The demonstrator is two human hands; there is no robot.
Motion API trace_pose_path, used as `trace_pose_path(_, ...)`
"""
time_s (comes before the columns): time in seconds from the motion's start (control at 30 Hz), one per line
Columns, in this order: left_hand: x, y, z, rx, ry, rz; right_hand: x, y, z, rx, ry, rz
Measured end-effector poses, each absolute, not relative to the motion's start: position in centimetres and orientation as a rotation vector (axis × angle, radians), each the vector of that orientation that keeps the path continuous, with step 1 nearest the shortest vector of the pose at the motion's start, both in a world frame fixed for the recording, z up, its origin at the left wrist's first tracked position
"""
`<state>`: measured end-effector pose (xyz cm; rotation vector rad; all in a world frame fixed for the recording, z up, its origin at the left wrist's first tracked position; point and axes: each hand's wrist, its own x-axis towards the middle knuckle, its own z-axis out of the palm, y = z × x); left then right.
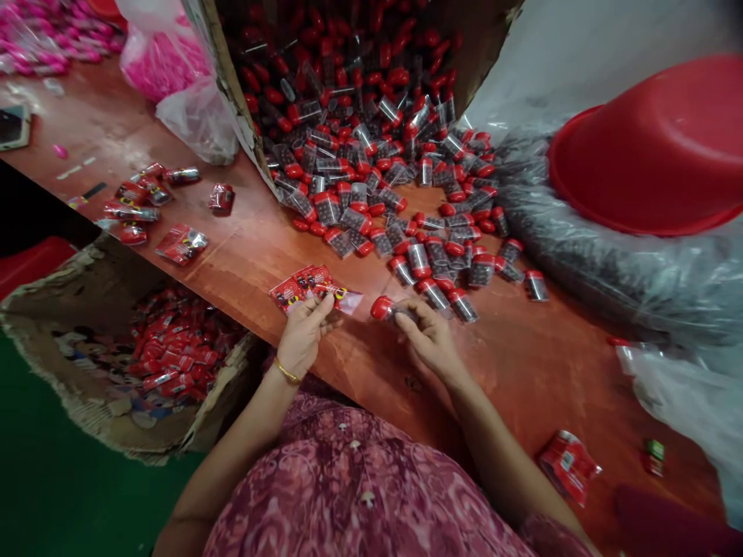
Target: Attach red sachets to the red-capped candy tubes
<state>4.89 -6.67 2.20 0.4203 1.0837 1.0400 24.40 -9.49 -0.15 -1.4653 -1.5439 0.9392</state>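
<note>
My left hand [306, 329], with a gold bangle at the wrist, pinches a red printed plastic sleeve [302, 285] with black and yellow figures. The sleeve's clear end points toward my other hand. Between the thumb and fingers of my right hand [428, 333] is a small clear bottle with a red cap [381, 308], lying on its side with the cap toward the sleeve. A narrow gap separates cap and sleeve. My fingers cover most of the bottle's body. Beyond my hands spreads a heap of the same red-capped bottles [360, 197], dark inside.
An open carton [247, 128] on its side spills the bottles onto the red table [244, 232]. Wrapped red packs [131, 203] lie at left, above a floor carton [58, 402] of more. A red tub [650, 147] rests on a plastic-wrapped bundle [586, 255] at right.
</note>
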Motion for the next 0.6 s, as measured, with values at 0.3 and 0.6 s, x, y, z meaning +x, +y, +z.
trace_pose_path(0.3,5.0,-6.8,1.9,0.632,1.003,1.018,22.7,-10.2,2.4,-1.318,-1.331,1.188)
trace_pose_path(0.6,5.2,-6.8,1.4,0.791,0.977,1.054,21.7,-10.2,1.3,-1.313,-1.236,1.207)
